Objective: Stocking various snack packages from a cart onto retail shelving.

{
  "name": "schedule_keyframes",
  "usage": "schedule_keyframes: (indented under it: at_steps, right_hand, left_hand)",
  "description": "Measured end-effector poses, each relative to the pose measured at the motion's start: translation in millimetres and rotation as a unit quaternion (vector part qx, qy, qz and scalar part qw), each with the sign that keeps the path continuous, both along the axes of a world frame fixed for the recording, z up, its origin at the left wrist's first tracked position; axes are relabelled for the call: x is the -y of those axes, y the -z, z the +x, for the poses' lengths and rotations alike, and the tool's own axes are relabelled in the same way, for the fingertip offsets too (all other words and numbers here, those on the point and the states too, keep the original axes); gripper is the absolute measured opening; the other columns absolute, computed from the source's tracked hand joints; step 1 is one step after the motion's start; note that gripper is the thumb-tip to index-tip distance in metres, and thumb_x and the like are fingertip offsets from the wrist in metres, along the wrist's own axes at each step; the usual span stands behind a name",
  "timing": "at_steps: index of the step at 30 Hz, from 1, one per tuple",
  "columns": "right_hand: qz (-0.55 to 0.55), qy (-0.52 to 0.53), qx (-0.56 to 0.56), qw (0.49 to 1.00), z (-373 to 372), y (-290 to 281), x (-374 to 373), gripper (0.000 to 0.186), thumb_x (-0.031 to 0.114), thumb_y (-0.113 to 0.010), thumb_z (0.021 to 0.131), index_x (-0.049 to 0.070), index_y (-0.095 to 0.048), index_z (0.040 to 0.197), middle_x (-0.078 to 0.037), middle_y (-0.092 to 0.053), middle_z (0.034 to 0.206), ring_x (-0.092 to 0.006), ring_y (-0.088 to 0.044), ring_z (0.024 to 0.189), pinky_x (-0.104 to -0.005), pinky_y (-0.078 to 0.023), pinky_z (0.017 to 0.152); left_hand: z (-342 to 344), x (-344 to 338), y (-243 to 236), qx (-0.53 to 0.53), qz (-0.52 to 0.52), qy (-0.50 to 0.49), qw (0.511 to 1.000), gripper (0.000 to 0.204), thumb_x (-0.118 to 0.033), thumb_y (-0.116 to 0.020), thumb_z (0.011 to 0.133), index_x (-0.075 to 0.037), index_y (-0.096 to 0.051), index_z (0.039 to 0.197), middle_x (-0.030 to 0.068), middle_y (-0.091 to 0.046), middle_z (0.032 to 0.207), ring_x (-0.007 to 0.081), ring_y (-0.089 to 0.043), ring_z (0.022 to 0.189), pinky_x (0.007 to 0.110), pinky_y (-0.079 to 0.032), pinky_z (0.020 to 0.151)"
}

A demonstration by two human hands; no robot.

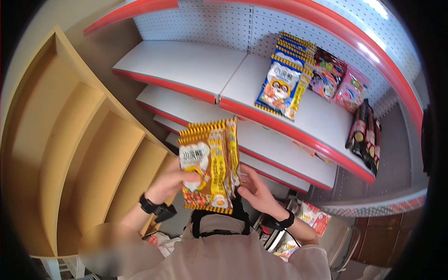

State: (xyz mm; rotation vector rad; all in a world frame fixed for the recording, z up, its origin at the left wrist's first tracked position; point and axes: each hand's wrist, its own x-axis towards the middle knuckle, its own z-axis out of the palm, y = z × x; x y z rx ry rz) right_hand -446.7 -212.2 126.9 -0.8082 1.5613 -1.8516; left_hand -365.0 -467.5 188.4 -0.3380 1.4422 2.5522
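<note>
In front of my chest I hold a small stack of brown snack packets (214, 186) with yellow striped edges, just below the shelf edge. My left hand (179, 177) grips the left side of the front packet, thumb laid over its face. My right hand (254, 189) holds the stack at its right edge, fingers wrapped behind it. Above them, a row of overlapping blue snack packets (277, 86) lies on the upper white shelf (177, 60).
Black and pink packets (350, 88) and dark long packets (361, 135) share the upper shelf. More red-edged shelves (284, 158) run below. An empty wooden rack (91, 121) stands left. At the lower right are bagged goods (315, 219) and a metal chair (340, 240).
</note>
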Motion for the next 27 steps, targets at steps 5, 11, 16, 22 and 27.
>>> schedule_keyframes:
  at_steps: [5, 11, 16, 22, 27]
  right_hand:
    - [-0.013, -0.044, 0.130, 0.990, 83, 36, -18, 0.055, 0.010, -0.056, 0.095, 0.003, -0.030, 0.143, -0.007, -0.049, 0.130, -0.0143, -0.050, 0.117, -0.0296, -0.043, 0.097]
    - [-0.025, 0.036, 0.340, 0.940, 192, 68, -24, 0.044, 0.025, -0.050, 0.098, 0.005, -0.040, 0.136, -0.004, -0.054, 0.125, -0.0139, -0.053, 0.114, -0.0314, -0.049, 0.094]
    - [0.043, 0.097, 0.345, 0.933, 250, 83, -32, 0.045, 0.027, -0.061, 0.093, 0.009, -0.045, 0.132, -0.002, -0.057, 0.118, -0.0119, -0.056, 0.106, -0.0287, -0.053, 0.083]
    - [0.068, 0.175, 0.338, 0.922, 284, 82, -69, 0.035, 0.020, -0.061, 0.093, 0.007, -0.052, 0.125, -0.001, -0.060, 0.111, -0.0095, -0.058, 0.101, -0.0269, -0.055, 0.079]
    - [0.048, 0.289, 0.258, 0.921, 300, 103, -133, 0.034, 0.019, -0.064, 0.091, 0.004, -0.055, 0.119, -0.002, -0.062, 0.108, -0.0099, -0.060, 0.094, -0.0256, -0.056, 0.073]
  left_hand:
    - [75, -27, 80, 0.074, 0.090, 0.012, 0.993, 0.065, 0.001, -0.070, 0.075, -0.002, -0.043, 0.134, 0.0081, -0.056, 0.127, 0.0200, -0.054, 0.116, 0.035, -0.043, 0.099]
    - [162, -26, 122, 0.106, 0.073, 0.065, 0.990, 0.060, 0.000, -0.072, 0.075, -0.001, -0.047, 0.129, 0.0081, -0.058, 0.124, 0.0196, -0.056, 0.113, 0.034, -0.045, 0.096]
    - [211, -41, 153, 0.122, 0.088, 0.121, 0.981, 0.058, 0.000, -0.072, 0.075, -0.001, -0.049, 0.127, 0.0075, -0.059, 0.121, 0.0193, -0.057, 0.112, 0.033, -0.044, 0.097]
    - [237, -76, 174, 0.131, 0.088, 0.114, 0.981, 0.057, 0.002, -0.069, 0.075, 0.000, -0.047, 0.128, 0.0086, -0.059, 0.121, 0.0200, -0.058, 0.110, 0.033, -0.045, 0.096]
    - [246, -111, 210, 0.141, 0.075, 0.122, 0.980, 0.055, 0.002, -0.067, 0.076, 0.000, -0.047, 0.128, 0.0086, -0.059, 0.121, 0.0202, -0.059, 0.109, 0.034, -0.047, 0.095]
